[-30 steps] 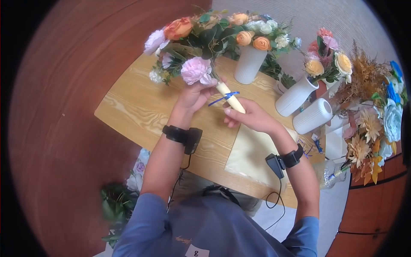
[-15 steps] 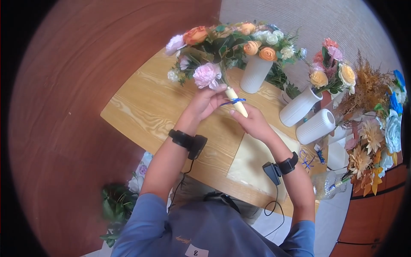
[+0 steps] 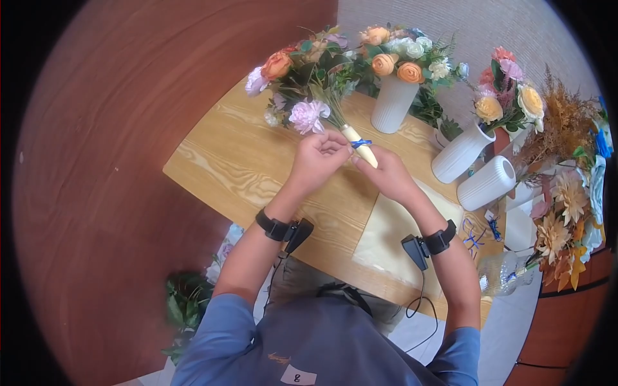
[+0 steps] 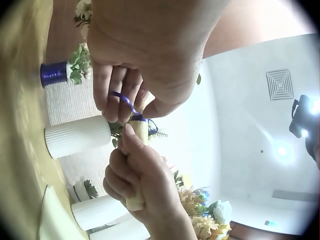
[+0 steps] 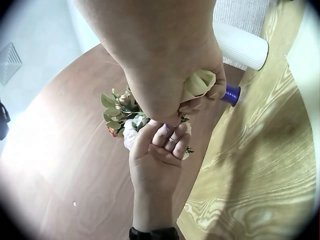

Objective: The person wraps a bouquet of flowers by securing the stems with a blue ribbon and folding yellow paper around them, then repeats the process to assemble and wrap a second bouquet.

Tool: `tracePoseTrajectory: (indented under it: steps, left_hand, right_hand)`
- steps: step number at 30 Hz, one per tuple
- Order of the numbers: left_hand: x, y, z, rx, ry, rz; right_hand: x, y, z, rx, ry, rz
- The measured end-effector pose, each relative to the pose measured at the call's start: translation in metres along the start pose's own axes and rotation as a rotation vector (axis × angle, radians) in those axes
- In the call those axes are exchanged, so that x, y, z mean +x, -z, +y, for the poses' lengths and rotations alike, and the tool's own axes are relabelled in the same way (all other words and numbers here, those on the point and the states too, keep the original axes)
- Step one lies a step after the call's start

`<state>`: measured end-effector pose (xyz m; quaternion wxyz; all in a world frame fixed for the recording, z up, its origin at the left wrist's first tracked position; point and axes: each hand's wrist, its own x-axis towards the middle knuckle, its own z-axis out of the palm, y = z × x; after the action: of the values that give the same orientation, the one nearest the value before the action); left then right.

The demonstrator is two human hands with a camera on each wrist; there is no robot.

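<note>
My right hand (image 3: 388,177) grips the stems of an artificial flower bouquet (image 3: 309,117), wrapped in cream paper (image 3: 368,156). A blue ribbon (image 3: 362,143) is tied around the wrap just above that hand. My left hand (image 3: 320,159) pinches the ribbon at the tie; in the left wrist view a loose ribbon end (image 4: 125,100) curls across its fingers. The bouquet tilts up and away over the table, its pink and orange blooms on the far left side. In the right wrist view the wrap's folded lower end (image 5: 200,84) sticks out of my right fist.
A white vase (image 3: 391,106) of orange and white flowers stands at the back. Another filled vase (image 3: 454,161) and a ribbed vase (image 3: 484,184) are to the right. Cream paper (image 3: 386,241) lies on the table (image 3: 225,167), near ribbon pieces (image 3: 473,237). A ribbon spool (image 4: 53,74) stands behind.
My left hand has moved from the stems below the pink bloom down to the ribbon, its fingers curling in. The right hand keeps its grip on the wrap. The head view has shifted slightly.
</note>
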<state>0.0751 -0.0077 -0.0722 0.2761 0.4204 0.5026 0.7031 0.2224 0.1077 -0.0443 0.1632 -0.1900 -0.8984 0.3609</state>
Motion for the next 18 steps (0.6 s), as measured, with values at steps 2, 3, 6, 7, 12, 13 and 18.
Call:
tracePoseTrajectory:
  steps: [2,3,6,7,12,13,18]
  left_hand:
    - [-0.002,-0.005,0.002,-0.015,-0.03,0.052]
    - [-0.003,-0.006,0.003,-0.015,-0.03,0.051]
    - [-0.004,-0.011,0.009,-0.034,-0.008,0.048]
    - [-0.004,-0.011,0.007,-0.022,-0.015,0.053]
    - [-0.002,-0.011,-0.007,-0.077,-0.025,0.053]
    - [-0.002,-0.01,-0.009,-0.044,-0.033,0.042]
    - [-0.005,-0.001,-0.017,0.021,-0.065,0.163]
  right_hand:
    - [0.0,0.0,0.0,-0.001,0.005,0.005]
    - [0.0,0.0,0.0,-0.016,0.012,0.008]
    - [-0.001,0.001,-0.001,-0.049,0.008,0.009]
    - [-0.001,0.0,-0.001,-0.066,-0.001,0.004]
    - [-0.002,-0.004,0.006,-0.049,0.048,0.038]
    - [-0.002,-0.003,0.005,-0.047,0.034,0.035]
    - [-0.001,0.006,0.007,0.021,-0.028,0.021]
